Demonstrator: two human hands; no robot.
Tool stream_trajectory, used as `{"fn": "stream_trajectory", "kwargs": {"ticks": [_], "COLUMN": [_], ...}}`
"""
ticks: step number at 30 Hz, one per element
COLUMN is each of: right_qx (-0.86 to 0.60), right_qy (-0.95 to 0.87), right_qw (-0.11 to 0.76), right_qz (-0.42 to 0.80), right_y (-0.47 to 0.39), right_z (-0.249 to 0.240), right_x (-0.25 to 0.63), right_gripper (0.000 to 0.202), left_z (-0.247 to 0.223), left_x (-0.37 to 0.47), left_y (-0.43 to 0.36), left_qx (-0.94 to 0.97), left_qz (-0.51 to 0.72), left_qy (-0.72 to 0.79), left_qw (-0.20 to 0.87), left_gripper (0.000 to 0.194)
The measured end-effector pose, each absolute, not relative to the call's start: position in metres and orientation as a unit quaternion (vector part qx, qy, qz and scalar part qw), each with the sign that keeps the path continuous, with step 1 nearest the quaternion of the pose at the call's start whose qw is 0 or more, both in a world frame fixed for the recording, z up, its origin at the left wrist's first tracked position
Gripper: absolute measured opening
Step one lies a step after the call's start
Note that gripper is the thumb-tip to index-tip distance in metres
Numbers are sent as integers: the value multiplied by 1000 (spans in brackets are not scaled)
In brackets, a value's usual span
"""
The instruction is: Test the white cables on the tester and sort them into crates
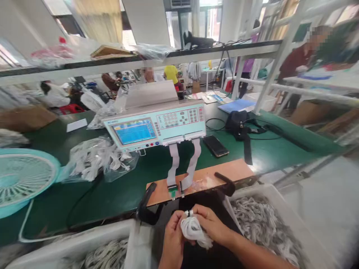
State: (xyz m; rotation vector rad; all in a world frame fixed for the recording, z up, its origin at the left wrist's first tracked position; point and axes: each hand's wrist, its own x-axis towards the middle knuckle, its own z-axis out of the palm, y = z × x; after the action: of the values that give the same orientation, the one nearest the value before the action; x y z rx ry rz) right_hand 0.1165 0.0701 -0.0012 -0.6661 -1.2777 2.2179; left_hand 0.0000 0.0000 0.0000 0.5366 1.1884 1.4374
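Observation:
A coiled bundle of white cable [193,228] is held between both hands just in front of the bench edge. My left hand [174,229] grips it from the left, thumb and fingers closed near the small white connectors at its top. From the right, my right hand [211,224] pinches the same bundle near those connectors. Beyond the hands, two flat grey ribbon cables [174,160] run from a bench tester [157,127] with a lit blue screen down to a small green circuit board [173,193] on an orange-brown board [235,170].
White bins of coiled cables stand at the left [131,243] and right [235,213]. On the green bench [84,201] lie a turquoise basket [53,168], bagged cables [92,158], a phone [215,145] and a black pouch [237,125]. A shelf [117,61] crosses above; people work beyond.

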Motion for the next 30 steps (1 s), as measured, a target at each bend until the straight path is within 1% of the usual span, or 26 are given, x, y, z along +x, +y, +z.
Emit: {"fn": "stream_trajectory", "kwargs": {"ticks": [2, 5, 8, 12, 16, 21, 25, 28, 30], "right_qx": [-279, -314, -343, -378, -366, -355, -352, -343, -340], "right_qy": [-513, -574, -603, -586, -589, -602, -611, -607, -591], "right_qw": [290, 329, 332, 334, 353, 361, 354, 357, 356], "right_qz": [758, 681, 640, 634, 629, 617, 614, 621, 639], "right_y": [79, 89, 94, 96, 96, 95, 95, 96, 96], "right_z": [-4, -7, -10, -15, -15, -12, -11, -9, -7], "right_x": [106, 94, 87, 81, 79, 80, 81, 81, 80], "right_gripper": [24, 23, 21, 22, 22, 22, 24, 24, 26], "left_z": [5, 5, -3, -12, -10, -1, 3, 8, 11], "left_x": [-9, -20, -26, -27, -30, -45, -56, -61, -62], "left_y": [3, 6, 9, 12, 16, 16, 17, 19, 20], "left_qx": [292, 332, 305, 265, 270, 360, 443, 490, 505], "left_qz": [595, 580, 580, 582, 565, 500, 443, 421, 425], "left_qy": [550, 598, 620, 623, 627, 635, 645, 647, 636], "left_qw": [508, 442, 431, 451, 463, 466, 438, 404, 400], "left_gripper": [27, 27, 29, 32, 33, 33, 32, 33, 34]}}
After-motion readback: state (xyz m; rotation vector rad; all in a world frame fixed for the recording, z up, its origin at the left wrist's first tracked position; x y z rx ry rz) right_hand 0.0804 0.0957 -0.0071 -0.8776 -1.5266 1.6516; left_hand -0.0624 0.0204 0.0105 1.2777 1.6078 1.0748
